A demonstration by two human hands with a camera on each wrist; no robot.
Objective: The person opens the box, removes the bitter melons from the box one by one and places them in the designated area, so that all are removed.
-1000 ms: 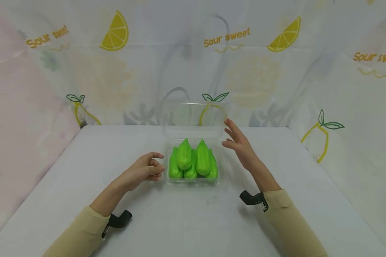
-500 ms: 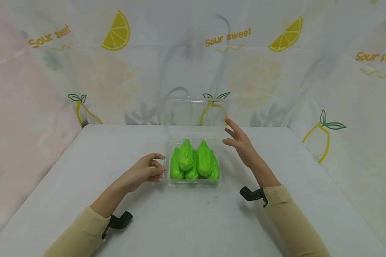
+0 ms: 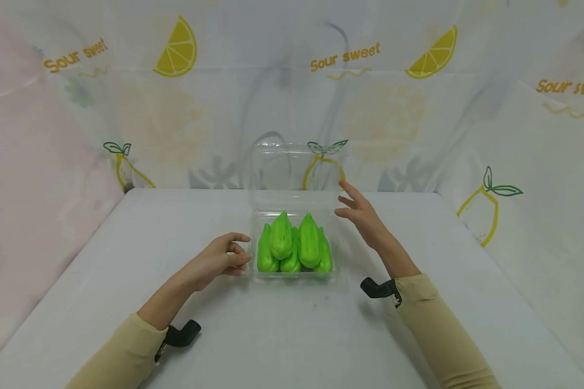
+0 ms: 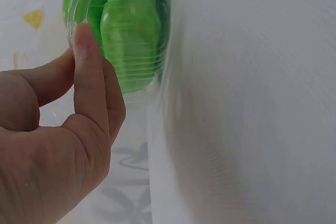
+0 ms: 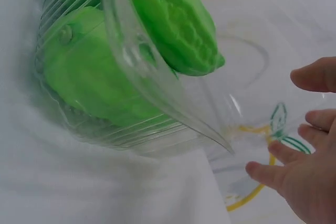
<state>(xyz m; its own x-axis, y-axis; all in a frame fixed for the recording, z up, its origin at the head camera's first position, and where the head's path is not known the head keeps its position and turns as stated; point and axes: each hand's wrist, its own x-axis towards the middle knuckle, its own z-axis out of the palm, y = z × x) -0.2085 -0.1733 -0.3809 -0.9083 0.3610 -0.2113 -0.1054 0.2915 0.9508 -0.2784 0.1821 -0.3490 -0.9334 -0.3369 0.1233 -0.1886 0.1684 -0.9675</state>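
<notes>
A clear plastic clamshell box (image 3: pixel 292 275) stands mid-table, its transparent lid (image 3: pixel 284 201) raised at the back. Inside lie several bright green, ridged vegetables (image 3: pixel 309 240), pointed like bitter melons. My left hand (image 3: pixel 219 256) pinches the box's left rim between thumb and fingers; the left wrist view shows the thumb (image 4: pixel 86 72) on the rim beside the green vegetables (image 4: pixel 131 35). At the lid's right side is my right hand (image 3: pixel 365 219), fingers spread and slightly bent, fingertips right by its edge. In the right wrist view that hand (image 5: pixel 307 166) appears beyond the box's rim corner (image 5: pixel 210 135).
The box rests on a white table (image 3: pixel 292 335). A cloth backdrop (image 3: pixel 214 119) with printed lemons hangs behind the table's far edge. Each forearm wears a beige sleeve and a black wrist camera, the left one (image 3: pixel 182 333) close over the table.
The lid has swung slightly farther up, its top edge now higher. My right hand has shifted a little along with it, and its forearm has risen slightly. The left hand keeps its grip.
</notes>
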